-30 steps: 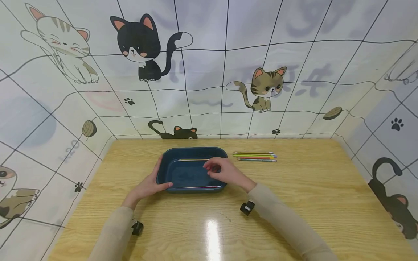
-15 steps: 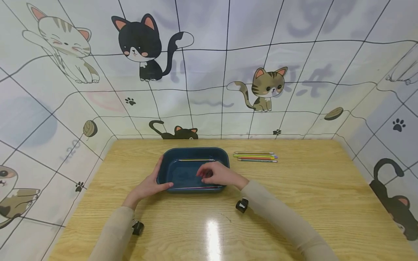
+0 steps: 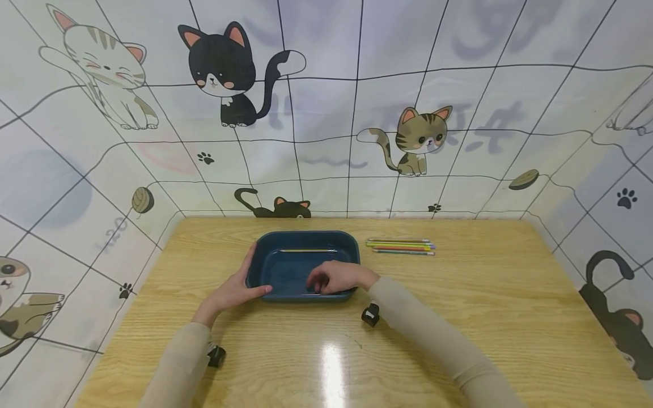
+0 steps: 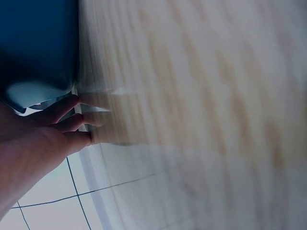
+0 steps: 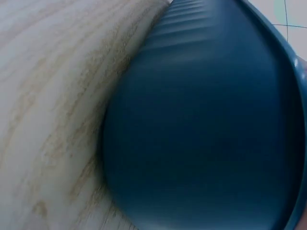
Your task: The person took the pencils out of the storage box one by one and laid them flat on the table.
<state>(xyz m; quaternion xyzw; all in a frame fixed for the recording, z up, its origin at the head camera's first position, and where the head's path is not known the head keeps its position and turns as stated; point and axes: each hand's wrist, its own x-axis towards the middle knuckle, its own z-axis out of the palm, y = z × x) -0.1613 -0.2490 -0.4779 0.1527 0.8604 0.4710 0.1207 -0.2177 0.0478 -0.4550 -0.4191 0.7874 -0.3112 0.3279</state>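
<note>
A dark blue rectangular tray [image 3: 285,275] stands on the wooden table. My left hand [image 3: 236,289] holds its left end, thumb over the near rim and fingers along the outer side; in the left wrist view those fingers [image 4: 72,123] lie low beside the tray wall. Inside the tray's right half is my right hand [image 3: 336,276], its fingers bent downward close to the near wall. A thin pencil or stick [image 3: 306,294] runs along that wall by the fingertips; whether they pinch it is hidden. Another pencil, yellowish [image 3: 308,250], lies along the tray's far side.
Several coloured pencils [image 3: 400,246] lie side by side right of the tray on the wooden table [image 3: 459,317]. A cat-patterned cloth [image 3: 326,113] hangs behind the table and down both sides. The right wrist view mostly shows the tray's outer wall [image 5: 201,124].
My right hand has moved left and toward me, lowering to the tray's near wall, and now covers part of the near pencil. The left hand has stayed on the tray.
</note>
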